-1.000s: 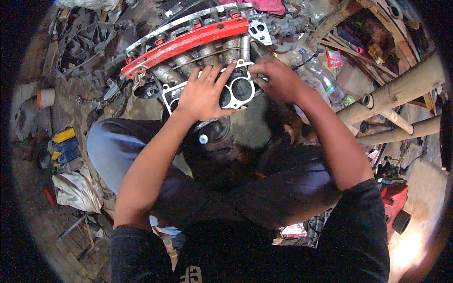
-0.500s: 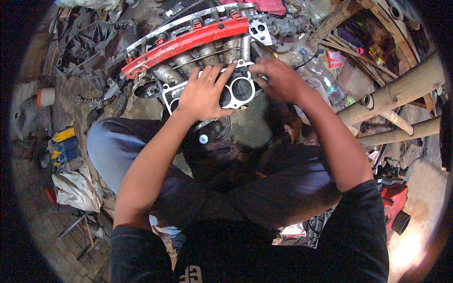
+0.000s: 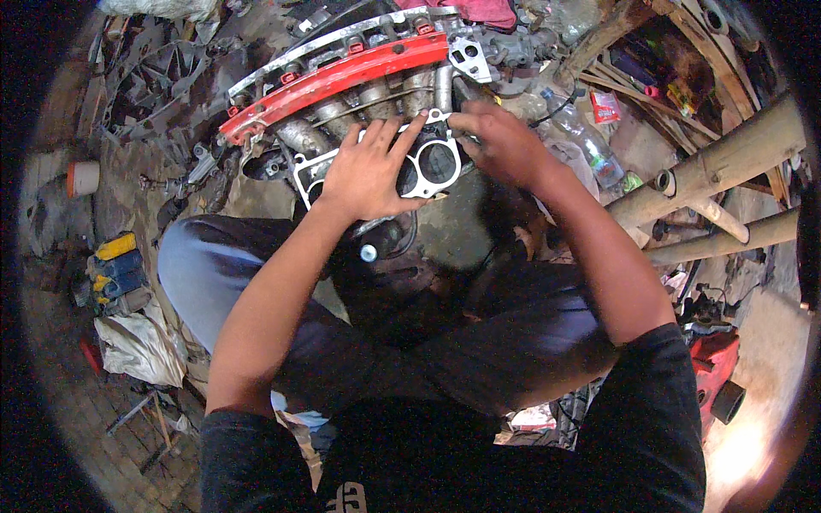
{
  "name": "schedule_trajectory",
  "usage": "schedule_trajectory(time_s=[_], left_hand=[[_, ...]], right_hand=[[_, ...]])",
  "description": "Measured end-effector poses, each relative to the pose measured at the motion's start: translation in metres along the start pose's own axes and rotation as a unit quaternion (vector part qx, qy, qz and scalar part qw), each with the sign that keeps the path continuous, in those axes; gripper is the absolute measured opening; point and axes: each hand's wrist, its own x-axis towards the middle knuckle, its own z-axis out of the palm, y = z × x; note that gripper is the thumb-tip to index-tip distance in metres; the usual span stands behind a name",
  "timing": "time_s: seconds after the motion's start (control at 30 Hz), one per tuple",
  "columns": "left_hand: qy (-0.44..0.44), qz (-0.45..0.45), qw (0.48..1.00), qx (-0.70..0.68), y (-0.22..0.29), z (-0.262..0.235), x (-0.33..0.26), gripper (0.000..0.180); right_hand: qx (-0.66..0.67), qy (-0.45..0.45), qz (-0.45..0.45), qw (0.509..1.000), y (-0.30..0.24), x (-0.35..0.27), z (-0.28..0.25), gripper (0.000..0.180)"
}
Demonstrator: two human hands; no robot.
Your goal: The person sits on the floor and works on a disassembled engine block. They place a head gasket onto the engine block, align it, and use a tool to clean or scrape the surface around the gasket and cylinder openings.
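An engine intake manifold lies in front of my crossed legs, with several grey metal runners and a long red-painted bar [image 3: 338, 84] along its far side. Its near end is a bright silver flange [image 3: 456, 162] with round openings. My left hand [image 3: 365, 175] rests flat across this flange, fingers spread, covering its middle. At the flange's far right corner, my right hand [image 3: 505, 147] has its fingers curled in and pressed together at the edge. It is slightly blurred, and whatever it may be gripping is hidden behind the fingers.
A clear plastic bottle [image 3: 605, 164] and a red packet [image 3: 605, 108] lie to the right, beside bamboo poles [image 3: 727, 175]. Dark metal parts [image 3: 162, 81] are piled at the far left. A yellow-and-blue item [image 3: 118, 267] and a white sack [image 3: 141, 346] lie near my left knee.
My right hand has shifted very slightly at the flange corner, its fingers still curled. The left hand stays in place on the flange, and the manifold has hardly moved.
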Motion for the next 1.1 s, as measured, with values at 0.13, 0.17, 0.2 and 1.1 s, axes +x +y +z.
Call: schedule_trajectory(time_s=[0.13,0.17,0.2,1.1], left_hand=[[-0.011,-0.005,1.0,0.002,0.002,-0.002,0.001,0.127],[-0.013,-0.006,1.0,0.004,0.002,-0.002,0.002,0.127],[-0.005,-0.004,1.0,0.014,0.002,-0.002,0.001,0.126],[-0.019,-0.007,1.0,-0.006,0.001,-0.001,0.001,0.129]], right_hand=[[0.012,0.026,-0.013,1.0,0.001,-0.002,0.004,0.041],[0.018,0.058,-0.015,0.998,0.002,-0.004,0.008,0.041],[0.022,0.057,-0.027,0.998,0.004,-0.004,0.009,0.042],[0.019,0.015,-0.051,0.998,0.005,0.005,0.011,0.051]])
